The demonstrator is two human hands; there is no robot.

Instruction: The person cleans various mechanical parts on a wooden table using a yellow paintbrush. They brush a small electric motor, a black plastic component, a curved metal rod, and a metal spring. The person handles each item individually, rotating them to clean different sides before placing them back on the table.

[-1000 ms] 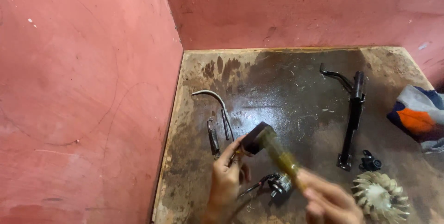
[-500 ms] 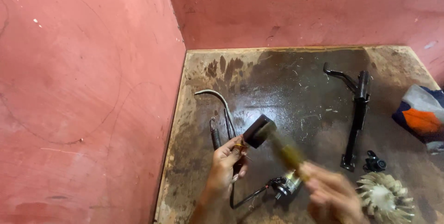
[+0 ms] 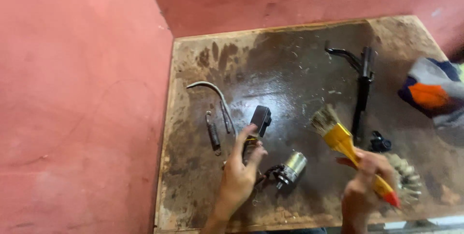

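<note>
The left hand (image 3: 238, 176) was closed around the lower end of a small black block-shaped part (image 3: 261, 119), holding it upright above the stained wooden board (image 3: 290, 69). A black wire ran down from that hand to a small silver cylindrical motor (image 3: 292, 166) lying on the board just right of it. The right hand (image 3: 363, 185) was wrapped around the handle of a yellow paintbrush with a red tip (image 3: 345, 144) (bristles pointing up and left, toward the black part but apart from it). Left of the black part lay a coil spring (image 3: 213, 137) and a curved grey rod (image 3: 212, 94). Right of the brush stood a black kickstand (image 3: 361, 89), with a finned fan wheel (image 3: 406, 178) partly hidden behind the right hand. A blue, orange and grey cloth (image 3: 430, 91) lay at the board's right edge.
</note>
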